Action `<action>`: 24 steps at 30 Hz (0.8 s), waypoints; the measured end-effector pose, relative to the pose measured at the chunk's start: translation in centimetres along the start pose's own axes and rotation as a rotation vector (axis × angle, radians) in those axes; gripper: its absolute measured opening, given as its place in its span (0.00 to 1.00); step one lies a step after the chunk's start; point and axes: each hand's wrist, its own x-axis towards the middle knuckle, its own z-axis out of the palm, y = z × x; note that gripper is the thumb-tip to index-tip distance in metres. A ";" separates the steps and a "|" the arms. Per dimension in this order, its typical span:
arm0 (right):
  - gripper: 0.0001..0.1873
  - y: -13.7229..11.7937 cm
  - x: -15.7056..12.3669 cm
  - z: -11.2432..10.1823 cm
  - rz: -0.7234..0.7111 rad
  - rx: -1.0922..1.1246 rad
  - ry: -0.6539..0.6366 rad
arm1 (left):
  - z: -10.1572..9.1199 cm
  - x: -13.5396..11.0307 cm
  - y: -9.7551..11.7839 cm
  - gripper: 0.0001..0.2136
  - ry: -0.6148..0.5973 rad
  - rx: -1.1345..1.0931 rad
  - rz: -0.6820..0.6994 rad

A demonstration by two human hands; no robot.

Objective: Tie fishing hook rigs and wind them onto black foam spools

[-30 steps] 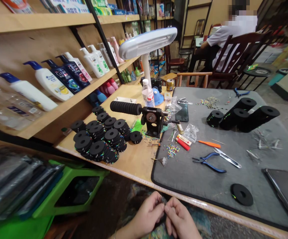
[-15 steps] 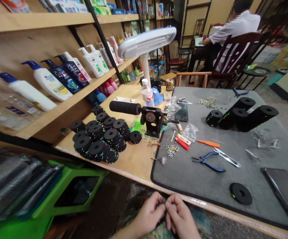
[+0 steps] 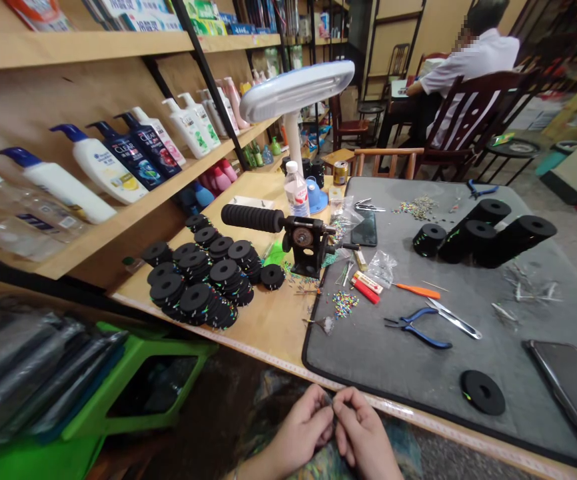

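Observation:
My left hand [image 3: 301, 430] and my right hand [image 3: 363, 437] meet below the near edge of the wooden table [image 3: 268, 320], fingertips pinched together on something too small to make out. The nearest thing on the grey mat [image 3: 418, 360] is a single black foam disc [image 3: 482, 391]. Blue-handled pliers [image 3: 418, 325] and scissors [image 3: 454, 318] lie further in. A pile of coloured beads [image 3: 344, 303] sits at the mat's left edge.
Stacks of black discs [image 3: 203, 277] cover the table's left part beside a black winder with a foam handle [image 3: 288, 230]. Foam rolls [image 3: 488, 233], two phones [image 3: 568, 383], a lamp [image 3: 296, 90], a water bottle [image 3: 296, 190]. Shampoo shelves at left; green stool [image 3: 133, 387] below. A person sits far back.
My hands stay pinched together at the table's edge, with only small finger movements. The view has shifted slightly.

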 end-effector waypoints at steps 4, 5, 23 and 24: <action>0.25 -0.3 -0.2 0.2 0.009 0.062 0.004 | 0.1 0.0 0.1 0.22 0.011 0.043 0.036; 0.24 -0.4 -0.3 0.3 0.006 0.089 0.006 | 0.2 0.0 0.1 0.21 0.013 0.045 0.046; 0.23 -1.4 -0.8 0.6 0.001 0.278 0.002 | 0.1 -0.3 0.4 0.17 -0.014 -0.025 0.068; 0.23 -1.3 -0.8 0.6 0.002 0.276 0.005 | 0.1 -0.3 0.4 0.17 -0.020 -0.032 0.072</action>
